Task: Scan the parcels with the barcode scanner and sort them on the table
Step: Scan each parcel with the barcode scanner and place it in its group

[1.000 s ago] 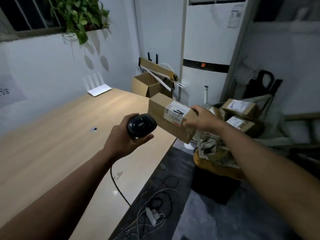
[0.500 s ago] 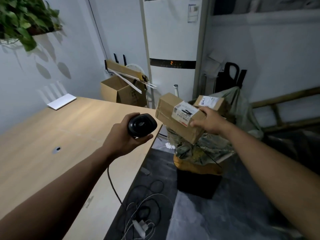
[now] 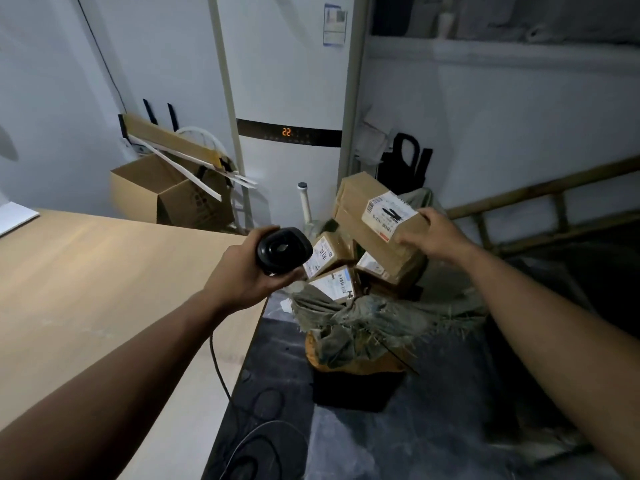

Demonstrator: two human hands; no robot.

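Note:
My left hand [image 3: 242,275] grips a black corded barcode scanner [image 3: 284,250] beside the right edge of the wooden table [image 3: 86,282]. My right hand [image 3: 433,233] holds a long brown cardboard parcel [image 3: 363,216] by its near end, white label facing up, in the air over a sack [image 3: 367,320] of parcels. Three smaller labelled parcels [image 3: 325,254] lie in the sack's mouth below it. The scanner sits left of the held parcel, a short gap apart.
An open cardboard box [image 3: 173,195] stands on the floor past the table, by a tall white air conditioner [image 3: 291,98]. Cables [image 3: 256,445] lie on the dark floor. A white flat item [image 3: 14,218] rests at the table's far left. A wooden ladder [image 3: 554,206] leans at right.
The view has swung right, away from the table. My right hand carried the long parcel right and away from the scanner, over the sack. The scanner stayed in my left hand.

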